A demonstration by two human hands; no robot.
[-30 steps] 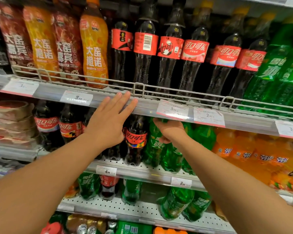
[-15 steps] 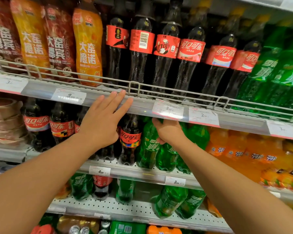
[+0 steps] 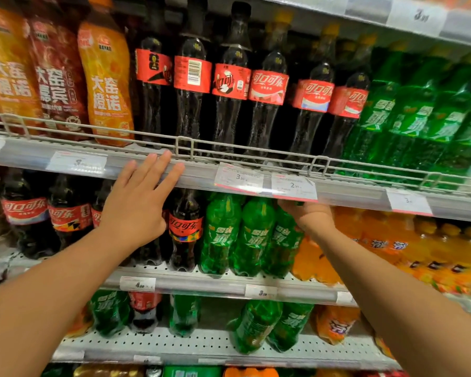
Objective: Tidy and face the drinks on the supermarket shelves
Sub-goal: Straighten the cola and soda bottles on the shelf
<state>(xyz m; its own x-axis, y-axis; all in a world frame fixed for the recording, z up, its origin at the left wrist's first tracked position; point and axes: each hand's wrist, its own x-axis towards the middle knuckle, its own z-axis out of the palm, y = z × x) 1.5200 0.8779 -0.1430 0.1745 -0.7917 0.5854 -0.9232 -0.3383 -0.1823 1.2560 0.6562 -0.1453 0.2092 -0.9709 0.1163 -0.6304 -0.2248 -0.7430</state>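
Three green soda bottles [image 3: 252,235] stand side by side on the middle shelf [image 3: 229,285], between a dark cola bottle [image 3: 185,229] to their left and orange drinks [image 3: 378,240] to their right. The right hand [image 3: 309,214] reaches up under the rail of the shelf above, onto the top of the rightmost green bottle [image 3: 283,238], probably to turn or pull it forward so its label faces out. Its fingers go out of sight behind the price tags [image 3: 267,182], so I cannot tell whether they are curled round the cap or only touching it. The left hand [image 3: 139,205] is spread flat with straight fingers, fingertips resting on the front edge of the upper shelf [image 3: 152,165] and holding nothing; it looks like a brace for the reach. Behind its palm, some of the cola row is covered. Up on that shelf, one cola bottle [image 3: 192,74] shows its barcode outward, so it seems not yet faced. Far right, everything is blurred.
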